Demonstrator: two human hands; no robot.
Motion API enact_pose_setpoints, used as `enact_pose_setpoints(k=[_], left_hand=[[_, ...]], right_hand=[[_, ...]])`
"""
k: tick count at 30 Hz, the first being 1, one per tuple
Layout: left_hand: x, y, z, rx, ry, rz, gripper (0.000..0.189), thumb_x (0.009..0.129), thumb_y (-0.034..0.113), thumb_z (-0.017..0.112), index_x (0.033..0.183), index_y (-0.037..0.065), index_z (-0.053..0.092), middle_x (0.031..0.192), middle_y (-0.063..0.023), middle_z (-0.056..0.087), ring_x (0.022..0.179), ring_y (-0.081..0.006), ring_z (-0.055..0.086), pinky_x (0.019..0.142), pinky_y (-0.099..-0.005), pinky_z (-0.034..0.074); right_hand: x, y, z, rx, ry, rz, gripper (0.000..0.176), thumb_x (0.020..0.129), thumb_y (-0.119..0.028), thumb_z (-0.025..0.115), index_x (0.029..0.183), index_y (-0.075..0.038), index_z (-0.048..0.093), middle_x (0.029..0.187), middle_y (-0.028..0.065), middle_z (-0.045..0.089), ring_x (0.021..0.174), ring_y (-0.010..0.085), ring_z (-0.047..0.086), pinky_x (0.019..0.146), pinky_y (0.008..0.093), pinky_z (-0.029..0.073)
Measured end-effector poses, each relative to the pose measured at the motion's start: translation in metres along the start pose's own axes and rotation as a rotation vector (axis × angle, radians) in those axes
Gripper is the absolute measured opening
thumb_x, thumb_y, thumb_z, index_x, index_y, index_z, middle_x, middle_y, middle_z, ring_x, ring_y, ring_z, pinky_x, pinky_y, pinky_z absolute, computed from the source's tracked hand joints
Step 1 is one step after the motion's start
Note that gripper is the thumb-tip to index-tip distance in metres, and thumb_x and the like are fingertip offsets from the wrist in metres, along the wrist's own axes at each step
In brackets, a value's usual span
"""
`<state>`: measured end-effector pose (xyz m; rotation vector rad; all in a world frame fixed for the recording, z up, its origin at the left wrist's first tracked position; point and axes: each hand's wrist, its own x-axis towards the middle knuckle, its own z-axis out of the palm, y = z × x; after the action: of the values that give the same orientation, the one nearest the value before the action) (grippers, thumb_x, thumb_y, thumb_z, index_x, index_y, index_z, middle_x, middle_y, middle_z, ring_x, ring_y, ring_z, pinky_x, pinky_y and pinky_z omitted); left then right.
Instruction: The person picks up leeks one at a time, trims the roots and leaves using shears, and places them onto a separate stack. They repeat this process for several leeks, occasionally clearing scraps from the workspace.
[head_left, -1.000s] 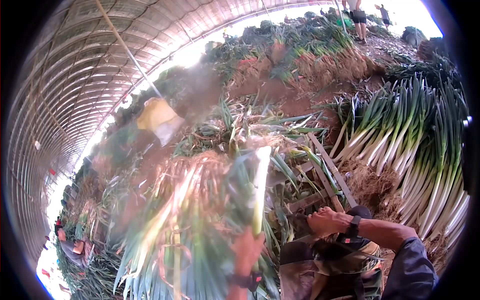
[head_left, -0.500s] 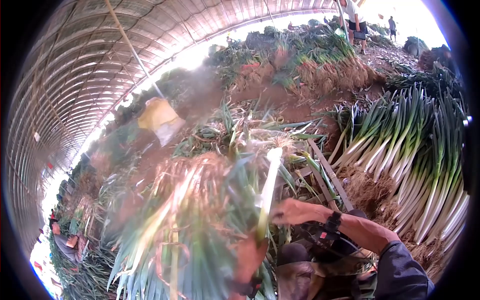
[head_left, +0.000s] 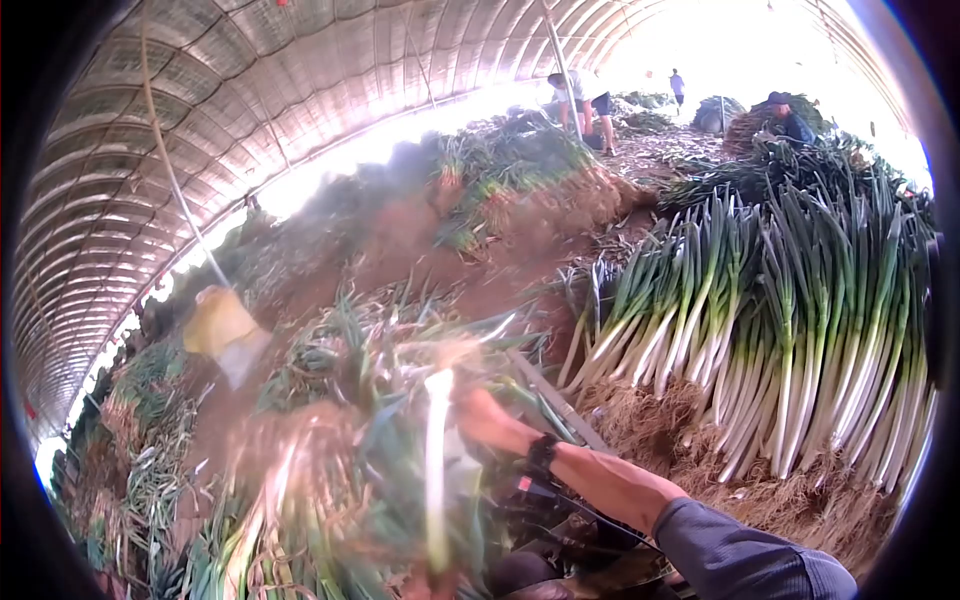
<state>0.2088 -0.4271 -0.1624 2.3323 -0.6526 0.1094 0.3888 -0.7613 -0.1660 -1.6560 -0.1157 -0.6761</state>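
A single leek (head_left: pixel 437 460) stood nearly upright in front of the person, its white shaft pointing up and its rooty end blurred at the top. The left hand (head_left: pixel 430 582), partly cut off by the bottom of the view and smeared by motion, was closed around the leek's lower, greener part. The right hand (head_left: pixel 487 418) reached in from the right, just beside the shaft near its upper end; its fingers were too blurred to tell whether they were wide, narrow or touching the leek. A black wristband (head_left: pixel 543 453) circled that wrist, and a grey sleeve (head_left: pixel 745 550) covered the arm above it. To the left of the leek, a loose pile of leeks (head_left: pixel 265 520) lay with its roots toward the far edge and its leaves toward the near edge. Beyond the hands spread a heap of leaves and stalks (head_left: pixel 350 345), and a narrow bar (head_left: pixel 560 402) slanted past the heap's right side. On the ground to the right, a broad row of leeks (head_left: pixel 790 340) lay side by side, white ends along its near edge, above a tangle of brown roots (head_left: pixel 790 505). A yellow and white bag (head_left: pixel 225 330) sat by a slanting pole (head_left: pixel 180 195) at the left, and a person (head_left: pixel 583 95) bent over in the background.
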Motion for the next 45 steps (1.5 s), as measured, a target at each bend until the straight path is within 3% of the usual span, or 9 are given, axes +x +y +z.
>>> enact_pose_setpoints(k=[6,10,14,16,20,28,32,39,45], left_hand=[[0.002,0.051,-0.039,-0.304,-0.002,-0.093,0.03,0.1,0.027,0.062,0.105,-0.002,0.065,0.077,-0.0115,0.059,0.065,-0.022,0.05,0.059,-0.0392,0.041],[-0.014,0.057,-0.054,-0.343,0.037,-0.091,0.028,0.097,0.024,0.064,0.108,-0.002,0.065,0.082,-0.0123,0.063,0.07,-0.0251,0.055,0.062,-0.0394,0.044],[-0.012,0.072,-0.073,-0.432,0.067,-0.263,0.026,0.096,0.02,0.064,0.105,-0.005,0.062,0.072,-0.011,0.05,0.065,-0.02,0.043,0.056,-0.0365,0.037],[-0.014,0.006,-0.042,0.012,0.133,-0.098,0.029,0.096,0.02,0.066,0.117,0.0,0.065,0.086,-0.0139,0.061,0.067,-0.0214,0.054,0.058,-0.0387,0.044],[0.004,0.016,-0.04,-0.123,0.143,-0.28,0.027,0.086,0.022,0.076,0.098,0.0,0.066,0.067,-0.0134,0.067,0.056,-0.021,0.063,0.057,-0.0347,0.051],[0.006,0.036,-0.017,-0.059,0.039,-0.029,0.036,0.086,0.022,0.079,0.113,0.002,0.066,0.085,-0.0163,0.071,0.075,-0.0238,0.07,0.066,-0.0367,0.055],[0.002,0.035,-0.018,-0.085,-0.026,0.082,0.048,0.09,0.013,0.073,0.134,0.004,0.055,0.101,-0.0143,0.073,0.087,-0.0175,0.073,0.073,-0.0325,0.058],[0.019,0.03,-0.033,-0.835,0.048,-0.181,0.09,0.095,0.012,0.069,0.161,0.015,0.009,0.132,-0.0145,0.058,0.124,-0.0263,0.059,0.1,-0.0441,0.052],[-0.027,-0.056,-0.023,-0.613,-0.189,-0.028,0.037,0.102,0.023,0.059,0.131,0.0,0.062,0.129,-0.0108,0.065,0.112,-0.0158,0.061,0.1,-0.0266,0.044]], right_hand=[[0.047,-0.069,-0.024,0.115,0.293,0.076,0.019,0.088,-0.014,0.06,0.098,-0.002,0.071,0.087,0.012,0.071,0.087,0.0266,0.068,0.074,0.0399,0.053],[0.056,-0.042,-0.082,-1.413,0.154,-0.112,0.021,0.087,-0.006,0.056,0.103,-0.003,0.069,0.099,0.0172,0.061,0.095,0.0233,0.06,0.077,0.0369,0.05],[0.093,0.047,-0.125,0.287,0.2,0.109,0.017,0.091,-0.013,0.057,0.102,-0.004,0.067,0.085,0.0051,0.063,0.071,0.0167,0.061,0.062,0.0353,0.05],[0.057,-0.022,-0.083,-1.019,-0.324,0.195,0.018,0.089,-0.01,0.059,0.103,-0.002,0.067,0.094,0.0093,0.065,0.081,0.0189,0.063,0.064,0.035,0.053],[-0.022,-0.099,-0.027,-1.183,-0.965,-0.146,0.022,0.084,-0.005,0.061,0.105,0.002,0.066,0.111,0.0176,0.07,0.1,0.0231,0.069,0.068,0.0344,0.06],[-0.019,-0.174,-0.01,-1.38,-0.546,-1.121,0.066,0.077,-0.024,0.074,0.139,-0.012,0.053,0.153,0.0062,0.046,0.142,0.022,0.038,0.116,0.0371,0.04],[-0.027,-0.173,-0.016,-1.468,-0.712,-1.16,0.018,0.077,-0.023,0.065,0.088,-0.012,0.058,0.087,-0.0002,0.057,0.085,0.0156,0.055,0.086,0.0315,0.043],[-0.043,-0.172,-0.022,-1.415,-0.724,-1.002,0.017,0.08,-0.023,0.071,0.092,-0.021,0.06,0.089,-0.0035,0.059,0.093,0.014,0.057,0.091,0.0305,0.044],[-0.021,-0.152,-0.049,-1.449,-0.562,-0.991,0.02,0.078,-0.024,0.078,0.083,-0.021,0.058,0.072,-0.0058,0.05,0.078,0.0096,0.051,0.089,0.0276,0.043]])
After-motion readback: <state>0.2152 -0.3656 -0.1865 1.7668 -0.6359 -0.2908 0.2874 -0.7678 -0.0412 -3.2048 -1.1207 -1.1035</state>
